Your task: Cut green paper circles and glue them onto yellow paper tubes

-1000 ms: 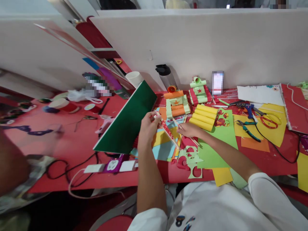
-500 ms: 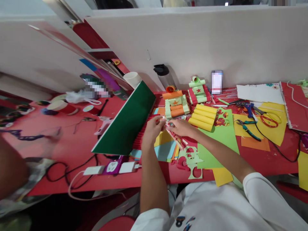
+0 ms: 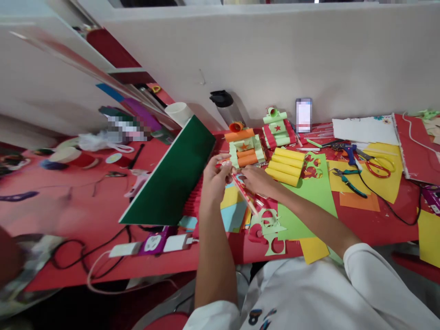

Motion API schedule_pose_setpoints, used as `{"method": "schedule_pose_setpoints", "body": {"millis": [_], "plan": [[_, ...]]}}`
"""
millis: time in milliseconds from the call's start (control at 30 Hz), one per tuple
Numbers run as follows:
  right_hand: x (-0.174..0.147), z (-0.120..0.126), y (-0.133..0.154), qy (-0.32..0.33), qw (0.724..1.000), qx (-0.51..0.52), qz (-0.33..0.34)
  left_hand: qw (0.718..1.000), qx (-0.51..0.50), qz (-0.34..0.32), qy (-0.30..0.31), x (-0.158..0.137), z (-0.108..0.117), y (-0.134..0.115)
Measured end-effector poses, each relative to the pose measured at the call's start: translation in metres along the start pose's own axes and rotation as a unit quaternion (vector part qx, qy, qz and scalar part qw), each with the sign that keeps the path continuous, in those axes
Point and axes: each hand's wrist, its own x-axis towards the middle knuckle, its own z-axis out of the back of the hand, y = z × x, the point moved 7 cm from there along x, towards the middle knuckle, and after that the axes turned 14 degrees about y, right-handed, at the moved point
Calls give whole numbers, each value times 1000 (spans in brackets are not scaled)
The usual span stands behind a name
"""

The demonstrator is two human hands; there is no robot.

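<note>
My left hand is closed, pinching the upper end of a long thin red-and-white stick. The stick slants down to the right over loose colored paper. Close beside it, my right hand has its fingers bent down by the stick; whatever is in them is hidden. Clear plastic-like pieces lie just below the right hand. Behind both hands stands an orange-and-green paper roll model with a star. Four-sided yellow paper rolls lie joined beside my right forearm.
A green board leans at the left. Further right lie pliers, scissors, and a blue glue gun with a cord. A bottle, a phone and a red-and-green paper model stand by the wall. A power strip lies near the front edge.
My left hand has lifted slightly and drawn away from my right hand, with the stick's end in its fingers. The whole view has shifted a little.
</note>
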Motion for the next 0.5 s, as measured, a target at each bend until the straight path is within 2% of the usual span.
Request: {"method": "schedule_pose_setpoints", "body": {"millis": [67, 100, 167, 200, 233, 267, 333, 433, 500], "plan": [[-16, 7, -3, 4, 999, 46, 5, 1000, -24, -8, 6, 1, -15, 1], [-28, 9, -5, 25, 991, 128, 29, 999, -40, -16, 1, 1, -21, 1], [-58, 10, -12, 91, 951, 290, 61, 997, -70, -38, -17, 3, -33, 2], [-75, 12, -17, 105, 935, 333, 65, 995, -81, -45, -23, 4, -40, 2], [-91, 15, -23, 103, 931, 345, 64, 994, -91, -49, -25, 6, -48, 2], [-106, 19, -29, 84, 937, 333, 54, 994, -99, -47, -21, 7, -59, 3], [-130, 30, -46, -11, 951, 310, 19, 993, -112, -32, 11, 8, -89, 6], [-145, 30, -64, -92, 932, 349, 16, 989, -117, 2, 90, 2, -144, 13], [-148, 25, -77, -119, 912, 393, 18, 980, -129, 28, 152, -5, -176, 19]]}}
